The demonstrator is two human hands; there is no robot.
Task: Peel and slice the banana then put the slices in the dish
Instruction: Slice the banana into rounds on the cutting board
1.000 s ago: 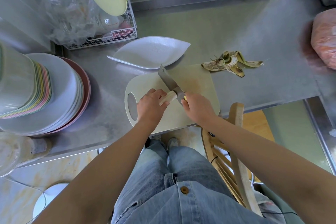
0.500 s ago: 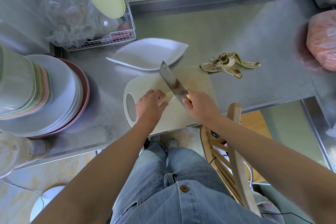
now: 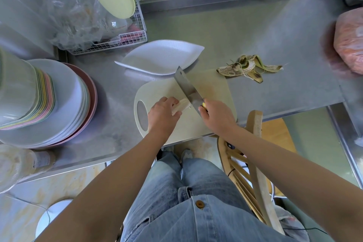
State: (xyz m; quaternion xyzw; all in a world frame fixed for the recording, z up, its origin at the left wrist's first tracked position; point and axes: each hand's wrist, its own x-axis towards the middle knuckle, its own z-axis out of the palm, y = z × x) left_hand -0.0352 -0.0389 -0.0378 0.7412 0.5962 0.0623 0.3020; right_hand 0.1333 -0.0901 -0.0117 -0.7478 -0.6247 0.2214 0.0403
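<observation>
A peeled, pale banana point(image 3: 181, 105) lies on the white cutting board point(image 3: 212, 84). My left hand point(image 3: 163, 115) holds its left part, fingers curled over it. My right hand point(image 3: 217, 116) grips the yellow handle of a cleaver-style knife point(image 3: 187, 89), whose blade stands against the banana's right end. The white leaf-shaped dish point(image 3: 161, 59) sits just behind the board with nothing in it. The banana peel point(image 3: 248, 67) lies on the steel counter right of the board.
A stack of plates point(image 3: 59, 104) fills the counter's left side, with a wire rack point(image 3: 121, 39) holding plastic bags behind it. A pink bag point(image 3: 349, 41) sits at far right. A wooden chair point(image 3: 253, 163) stands at my right knee, below the counter edge.
The knife blade has shifted slightly along the banana's end, and the view has drifted a little. Both hands keep their holds.
</observation>
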